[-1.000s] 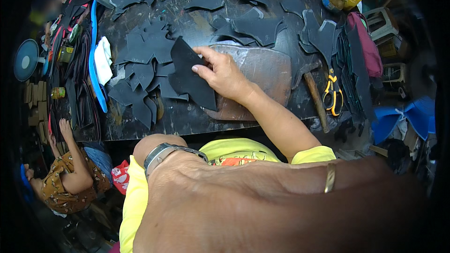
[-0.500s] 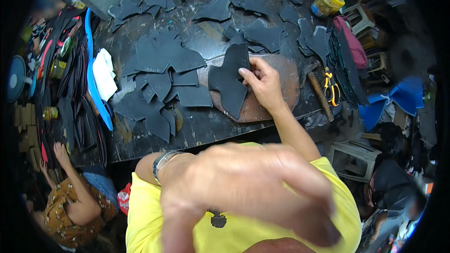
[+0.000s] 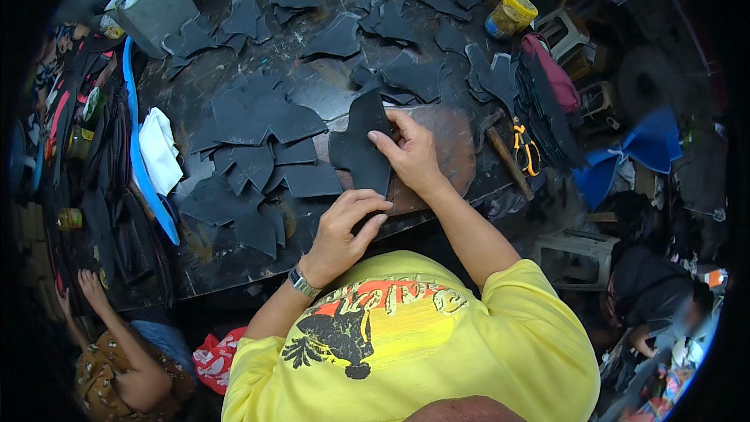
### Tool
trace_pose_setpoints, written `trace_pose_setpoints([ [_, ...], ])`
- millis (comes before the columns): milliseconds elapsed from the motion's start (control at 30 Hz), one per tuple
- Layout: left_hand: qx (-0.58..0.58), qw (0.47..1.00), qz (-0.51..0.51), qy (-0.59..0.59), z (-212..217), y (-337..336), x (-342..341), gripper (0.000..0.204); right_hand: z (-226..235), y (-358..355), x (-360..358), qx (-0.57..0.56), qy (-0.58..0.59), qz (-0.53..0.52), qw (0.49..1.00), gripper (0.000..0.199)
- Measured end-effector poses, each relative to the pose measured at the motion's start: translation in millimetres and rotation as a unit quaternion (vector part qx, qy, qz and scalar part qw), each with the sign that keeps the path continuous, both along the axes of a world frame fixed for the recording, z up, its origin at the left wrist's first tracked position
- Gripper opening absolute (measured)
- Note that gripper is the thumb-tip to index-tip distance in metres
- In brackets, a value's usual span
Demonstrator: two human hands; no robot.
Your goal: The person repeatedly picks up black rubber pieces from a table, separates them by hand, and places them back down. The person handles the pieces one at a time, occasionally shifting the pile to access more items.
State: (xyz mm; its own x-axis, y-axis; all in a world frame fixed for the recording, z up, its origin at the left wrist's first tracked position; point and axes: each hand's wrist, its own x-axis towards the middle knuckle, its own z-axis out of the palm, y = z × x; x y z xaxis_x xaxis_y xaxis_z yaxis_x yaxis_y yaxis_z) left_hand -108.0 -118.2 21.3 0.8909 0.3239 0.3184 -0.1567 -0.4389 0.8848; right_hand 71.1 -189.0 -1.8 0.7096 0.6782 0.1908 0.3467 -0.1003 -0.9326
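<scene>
A flat black cut piece [image 3: 359,144] with a winged outline, like leather or foam sheet, stands over the near edge of the work table. My right hand [image 3: 410,152] pinches its right edge, thumb in front and fingers behind. My left hand [image 3: 344,227], wearing a metal watch, is closed at the piece's lower tip; the curled fingers cover that tip. Beneath lies a worn brown board [image 3: 449,160]. Just left of it is a loose pile of similar black pieces [image 3: 262,113].
More black pieces [image 3: 336,35] lie across the table's far side. To the right are a hammer [image 3: 508,160], yellow-handled pliers [image 3: 525,148] and a yellow tub [image 3: 512,14]. A blue strip [image 3: 141,144] and white cloth [image 3: 160,152] lie left, near another person's hand [image 3: 94,291].
My left hand has come down from close in front of the camera to the piece's lower tip. My right hand keeps its pinch on the piece. The whole view has shifted slightly.
</scene>
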Motion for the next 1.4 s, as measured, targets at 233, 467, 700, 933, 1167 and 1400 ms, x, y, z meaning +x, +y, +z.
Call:
trace_pose_setpoints([
  [233,-0.016,0.995,0.085,0.042,-10.3,-4.2,3.0,0.016,2.4,-9.0,10.4,0.067,0.131,0.092,0.985,0.036],
  [467,0.009,0.989,0.138,0.060,-7.1,-10.8,13.4,0.014,21.8,-35.6,53.2,-0.071,0.233,0.149,0.958,0.021],
  [700,0.045,0.989,0.135,0.043,-8.8,-10.9,16.5,0.014,58.6,-44.0,148.3,-0.211,-0.170,0.108,0.956,0.022],
  [933,0.028,0.987,0.155,0.027,-13.6,-11.0,6.8,0.013,47.0,34.7,341.5,-0.321,-0.278,-0.118,0.898,0.050],
  [1167,0.079,0.984,0.153,-0.036,-18.3,-6.8,5.8,0.020,13.6,80.5,407.5,-0.409,-0.207,-0.230,0.858,0.074],
  [1400,0.070,0.987,0.147,-0.014,-19.3,-3.0,10.2,0.019,12.6,96.2,414.2,-0.485,-0.201,-0.202,0.827,0.062],
])
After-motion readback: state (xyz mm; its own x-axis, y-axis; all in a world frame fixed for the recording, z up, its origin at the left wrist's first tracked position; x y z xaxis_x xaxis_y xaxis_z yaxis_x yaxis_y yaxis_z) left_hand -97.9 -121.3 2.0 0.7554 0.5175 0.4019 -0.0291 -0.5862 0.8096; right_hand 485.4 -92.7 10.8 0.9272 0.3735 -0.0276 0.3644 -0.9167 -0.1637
